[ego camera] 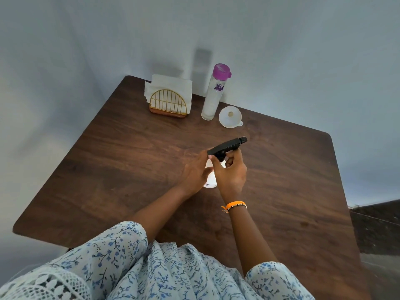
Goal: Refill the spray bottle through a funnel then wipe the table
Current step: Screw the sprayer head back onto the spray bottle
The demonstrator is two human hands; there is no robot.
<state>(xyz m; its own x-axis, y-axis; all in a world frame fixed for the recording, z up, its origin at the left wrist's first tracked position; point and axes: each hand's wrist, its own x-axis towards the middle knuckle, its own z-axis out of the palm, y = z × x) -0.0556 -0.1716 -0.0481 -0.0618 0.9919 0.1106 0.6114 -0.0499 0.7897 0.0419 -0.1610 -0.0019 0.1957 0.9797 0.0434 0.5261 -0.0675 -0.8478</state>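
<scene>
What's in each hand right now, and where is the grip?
Left hand holds the spray bottle by its white body; right hand grips the black trigger head around its collar.

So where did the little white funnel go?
In the head view the funnel sits on the far right part of the table, mouth up, just right of the tall purple-capped bottle and beyond the hands.
</scene>
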